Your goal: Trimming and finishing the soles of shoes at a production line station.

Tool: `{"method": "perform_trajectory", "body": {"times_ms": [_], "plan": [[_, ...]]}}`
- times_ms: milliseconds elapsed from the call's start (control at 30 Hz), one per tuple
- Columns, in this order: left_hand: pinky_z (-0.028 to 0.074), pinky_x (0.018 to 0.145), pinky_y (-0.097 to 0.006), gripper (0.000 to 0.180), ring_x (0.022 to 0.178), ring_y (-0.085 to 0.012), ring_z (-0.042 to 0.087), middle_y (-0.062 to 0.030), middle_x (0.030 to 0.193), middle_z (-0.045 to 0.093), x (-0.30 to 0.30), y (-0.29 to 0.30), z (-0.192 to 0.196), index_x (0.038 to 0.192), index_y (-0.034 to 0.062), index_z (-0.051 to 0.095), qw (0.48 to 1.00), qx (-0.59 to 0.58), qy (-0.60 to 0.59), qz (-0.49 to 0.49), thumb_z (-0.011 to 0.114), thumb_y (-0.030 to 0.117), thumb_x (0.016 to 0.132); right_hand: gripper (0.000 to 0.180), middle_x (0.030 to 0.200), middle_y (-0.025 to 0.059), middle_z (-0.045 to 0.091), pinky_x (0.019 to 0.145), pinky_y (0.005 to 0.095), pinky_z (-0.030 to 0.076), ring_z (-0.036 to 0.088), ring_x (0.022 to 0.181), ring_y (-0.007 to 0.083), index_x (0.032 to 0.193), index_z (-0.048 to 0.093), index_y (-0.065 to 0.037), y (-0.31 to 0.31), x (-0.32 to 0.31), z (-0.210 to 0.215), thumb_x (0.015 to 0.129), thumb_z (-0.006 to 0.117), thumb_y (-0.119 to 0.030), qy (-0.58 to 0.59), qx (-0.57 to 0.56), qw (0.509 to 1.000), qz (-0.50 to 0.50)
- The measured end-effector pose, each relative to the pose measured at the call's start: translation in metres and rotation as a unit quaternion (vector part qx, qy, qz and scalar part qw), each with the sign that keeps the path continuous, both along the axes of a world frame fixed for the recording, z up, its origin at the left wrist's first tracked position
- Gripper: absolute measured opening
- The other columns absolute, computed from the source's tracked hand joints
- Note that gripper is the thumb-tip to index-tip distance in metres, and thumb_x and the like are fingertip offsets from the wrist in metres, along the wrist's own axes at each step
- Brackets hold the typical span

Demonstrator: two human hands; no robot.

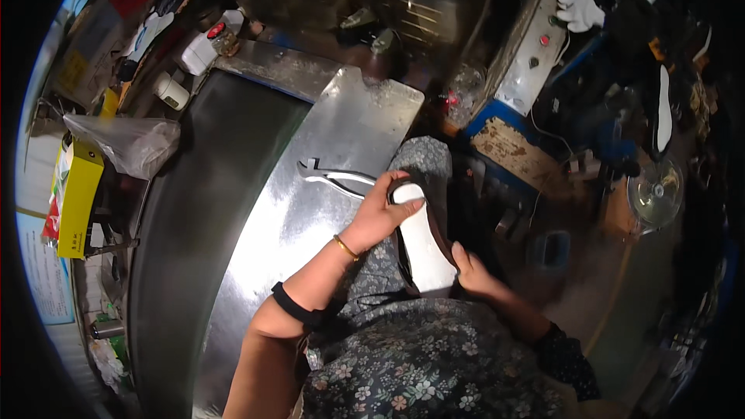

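Observation:
A shoe (426, 247) with a dark upper lies over my lap, its long white underside turned up. My left hand (380, 216) wraps the far end of it, thumb pressed on the white surface. At the near end, my right hand (475, 274) grips the shoe's right side; part of its fingers is hidden beneath. Pincers (330, 175) with a hooked metal jaw lie on the shiny metal tabletop (268, 225), their handles running toward my left hand.
Left of the metal top runs a dark conveyor belt (206, 186). Beyond it are a yellow box (80, 198), a plastic bag (143, 143) and a white cup (171, 91). At the right stand a control panel (535, 46) and a round fan (656, 192).

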State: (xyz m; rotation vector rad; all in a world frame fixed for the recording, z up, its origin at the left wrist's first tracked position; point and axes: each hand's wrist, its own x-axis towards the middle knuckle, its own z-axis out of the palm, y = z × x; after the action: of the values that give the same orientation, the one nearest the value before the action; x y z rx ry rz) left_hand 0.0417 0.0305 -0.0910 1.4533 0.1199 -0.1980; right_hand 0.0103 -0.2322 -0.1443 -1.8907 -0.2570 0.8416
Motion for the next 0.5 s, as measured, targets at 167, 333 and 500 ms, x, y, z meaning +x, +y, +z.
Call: {"method": "perform_trajectory", "body": {"times_ms": [167, 333, 500], "plan": [[0.052, 0.083, -0.027, 0.054, 0.094, -0.0136, 0.063, -0.0094, 0.114, 0.061, 0.007, 0.005, 0.001, 0.131, -0.0007, 0.043, 0.999, -0.012, 0.038, 0.003, 0.074, 0.01, 0.088, 0.048, 0.103, 0.0353, 0.062, 0.09, 0.0505, 0.048, 0.06, 0.101, 0.0478, 0.131, 0.049, 0.007, 0.05, 0.006, 0.07, 0.101, 0.049, -0.03, -0.19, -0.192, 0.959, 0.085], [0.039, 0.106, -0.034, 0.062, 0.123, -0.0197, 0.052, -0.0113, 0.132, 0.055, 0.007, 0.02, -0.01, 0.143, 0.0009, 0.039, 0.97, -0.239, 0.016, -0.037, 0.065, 0.029, 0.094, 0.067, 0.141, 0.0275, 0.047, 0.11, 0.0341, 0.035, 0.046, 0.133, 0.0269, 0.148, 0.028, 0.009, 0.042, 0.022, -0.007, 0.104, 0.046, -0.038, -0.028, 0.148, 0.988, -0.019], [0.039, 0.108, -0.042, 0.057, 0.126, -0.0328, 0.054, -0.0231, 0.133, 0.058, -0.036, -0.005, -0.066, 0.134, -0.0037, 0.052, 0.951, 0.181, 0.07, 0.239, 0.033, 0.041, 0.105, 0.057, 0.136, 0.0231, 0.051, 0.106, 0.0332, 0.038, 0.051, 0.126, 0.025, 0.147, 0.028, 0.008, 0.078, 0.018, 0.022, 0.105, 0.043, -0.028, -0.032, 0.104, 0.993, -0.036]]}}
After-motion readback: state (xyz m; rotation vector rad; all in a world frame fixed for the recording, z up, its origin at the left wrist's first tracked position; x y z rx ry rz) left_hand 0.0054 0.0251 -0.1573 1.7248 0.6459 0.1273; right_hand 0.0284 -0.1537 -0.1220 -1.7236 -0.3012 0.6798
